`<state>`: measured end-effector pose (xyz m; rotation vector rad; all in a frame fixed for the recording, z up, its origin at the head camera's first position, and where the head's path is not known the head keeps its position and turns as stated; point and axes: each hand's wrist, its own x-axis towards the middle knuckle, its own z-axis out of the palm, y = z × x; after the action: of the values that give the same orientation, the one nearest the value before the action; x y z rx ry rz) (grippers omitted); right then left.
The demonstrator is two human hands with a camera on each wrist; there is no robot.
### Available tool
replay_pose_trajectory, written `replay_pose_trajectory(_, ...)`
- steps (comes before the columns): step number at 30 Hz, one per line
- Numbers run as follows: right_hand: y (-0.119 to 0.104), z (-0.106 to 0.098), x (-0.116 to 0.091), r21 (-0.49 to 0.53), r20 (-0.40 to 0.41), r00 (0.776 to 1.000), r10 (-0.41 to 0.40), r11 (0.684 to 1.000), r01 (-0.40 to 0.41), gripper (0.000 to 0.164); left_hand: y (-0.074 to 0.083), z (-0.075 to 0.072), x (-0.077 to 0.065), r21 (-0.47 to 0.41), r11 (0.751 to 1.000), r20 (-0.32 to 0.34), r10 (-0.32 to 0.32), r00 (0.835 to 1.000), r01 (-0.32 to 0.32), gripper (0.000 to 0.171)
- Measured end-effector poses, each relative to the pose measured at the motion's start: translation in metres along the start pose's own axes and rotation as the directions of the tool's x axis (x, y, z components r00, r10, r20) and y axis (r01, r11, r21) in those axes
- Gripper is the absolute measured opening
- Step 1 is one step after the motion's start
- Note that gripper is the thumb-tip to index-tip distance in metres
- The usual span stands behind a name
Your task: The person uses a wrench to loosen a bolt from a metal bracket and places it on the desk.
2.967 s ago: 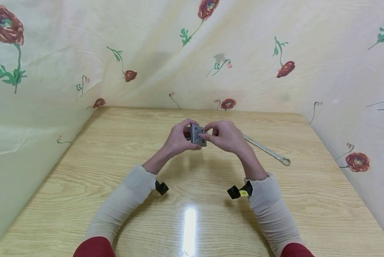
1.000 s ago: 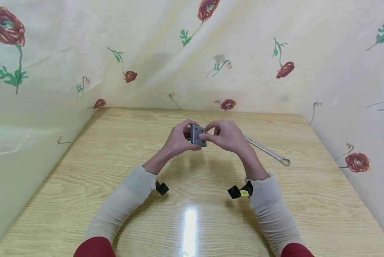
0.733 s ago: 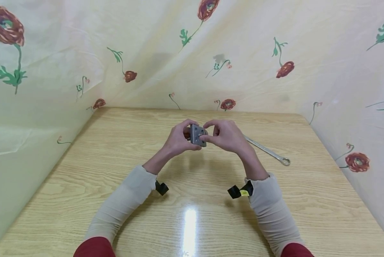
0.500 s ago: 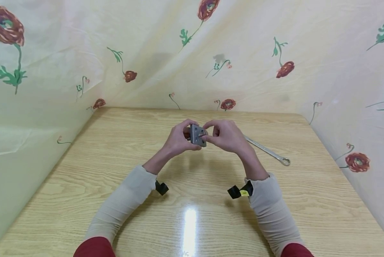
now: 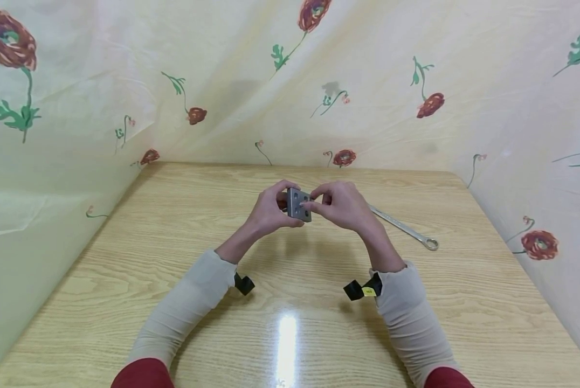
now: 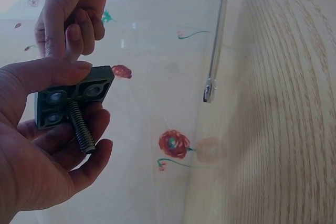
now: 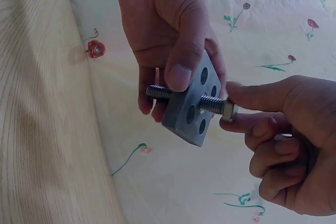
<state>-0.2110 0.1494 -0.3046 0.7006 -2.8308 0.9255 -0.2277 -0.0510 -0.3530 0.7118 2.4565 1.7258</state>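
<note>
My left hand (image 5: 269,209) grips a grey square metal plate (image 7: 185,115) by its edges, held up over the table. Several round holes mark the plate's face. A hex-head bolt (image 7: 212,104) runs through the plate's middle; its threaded end (image 6: 81,128) sticks out at the back, beside my left fingers. On the other side, a stretch of thread shows between the plate and the bolt head (image 7: 229,110). My right hand (image 5: 344,206) pinches that head between thumb and index finger, its other fingers curled in.
A long combination wrench (image 5: 402,225) lies on the wooden table (image 5: 183,215), behind and to the right of my right hand. Floral cloth (image 5: 232,97) hangs at the back and both sides of the table. Each wrist carries a small black camera mount (image 5: 363,289).
My right thumb and index finger have slid back and forth against each other at the bolt head, the thumb now farther over towards the plate. The left hand, plate and wrench stay put.
</note>
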Motion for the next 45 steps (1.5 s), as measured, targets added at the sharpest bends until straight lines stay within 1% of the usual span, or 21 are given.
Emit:
replay_pose_trajectory(5, -0.0004, 0.0005, 0.0, 0.002, -0.009, 1.0, 0.0, 1.0, 0.0, 0.028, 0.0003, 0.0, -0.0003, 0.004, 1.0, 0.0, 0.007, 1.0, -0.007, 0.065)
replay_pose_trajectory(8, -0.0007, 0.0011, -0.0003, 0.003, -0.004, 1.0, 0.003, 1.0, -0.003, 0.026, 0.0009, -0.0002, -0.0007, 0.002, 1.0, 0.0, 0.001, 1.0, -0.001, 0.065)
replay_pose_trajectory(12, -0.0009, 0.0017, 0.0001, 0.001, 0.005, 1.0, 0.004, 1.0, -0.004, 0.029, 0.0017, -0.0003, -0.001, -0.001, 1.0, 0.002, -0.002, 1.0, 0.002, 0.066)
replay_pose_trajectory(16, -0.0009, 0.0019, 0.0001, -0.004, 0.005, 1.0, 0.015, 1.0, -0.015, 0.027, 0.0017, -0.0006, -0.0012, -0.002, 1.0, 0.003, 0.0, 1.0, 0.0, 0.066)
replay_pose_trajectory(20, -0.0008, 0.002, 0.0, -0.01, 0.008, 1.0, 0.003, 1.0, -0.003, 0.027, 0.0013, -0.0008, -0.0014, 0.0, 1.0, 0.002, 0.001, 1.0, -0.001, 0.066)
replay_pose_trajectory(29, -0.0018, 0.0012, -0.0003, -0.012, -0.001, 1.0, 0.006, 1.0, -0.006, 0.027, 0.0004, -0.0003, -0.0011, 0.002, 1.0, 0.004, 0.006, 1.0, -0.006, 0.066)
replay_pose_trajectory(42, -0.0008, 0.0014, -0.0004, -0.03, -0.008, 1.0, -0.007, 1.0, 0.007, 0.024, -0.0012, 0.0003, -0.0003, 0.051, 0.999, -0.003, 0.01, 1.0, -0.01, 0.066)
replay_pose_trajectory(45, -0.0006, 0.0013, -0.0002, -0.03, -0.004, 1.0, -0.012, 0.999, 0.012, 0.027, -0.0016, 0.0005, 0.0, 0.055, 0.998, -0.001, 0.011, 1.0, -0.011, 0.066)
